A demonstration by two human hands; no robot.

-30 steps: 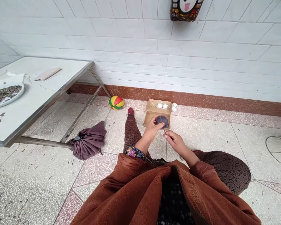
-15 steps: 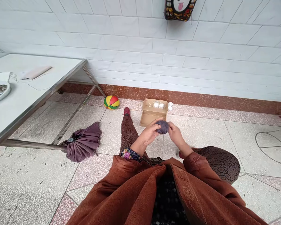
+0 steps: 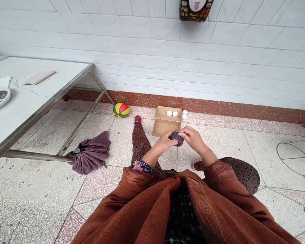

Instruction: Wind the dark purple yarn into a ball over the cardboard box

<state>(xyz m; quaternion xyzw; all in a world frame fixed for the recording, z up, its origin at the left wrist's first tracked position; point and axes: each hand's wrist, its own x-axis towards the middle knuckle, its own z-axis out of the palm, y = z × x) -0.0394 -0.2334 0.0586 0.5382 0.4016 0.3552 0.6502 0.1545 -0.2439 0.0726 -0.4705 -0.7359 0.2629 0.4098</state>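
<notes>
A dark purple ball of yarn [image 3: 177, 138] sits in my left hand [image 3: 165, 142], whose fingers and thumb are closed around its left side. With fingertips pinched together, my right hand [image 3: 192, 138] touches the yarn at the ball's upper right; a single strand is too thin to make out. Just beyond my hands, an open cardboard box [image 3: 165, 128] lies on the floor. White yarn balls [image 3: 172, 113] with a loose strand rest on its raised lid, and more white balls [image 3: 184, 114] are beside it.
A white table [image 3: 66, 73] with a metal frame stands at left, bearing a dish [image 3: 0, 105] and a pinkish folded item [image 3: 39, 77]. Under its edge lies a purple umbrella [image 3: 93, 152]. A striped ball [image 3: 121, 110] is near the wall; a wire ring [image 3: 296, 158] lies right.
My right hand has moved up and over from the ball's right side to its upper right. The ball has turned slightly in my left hand.
</notes>
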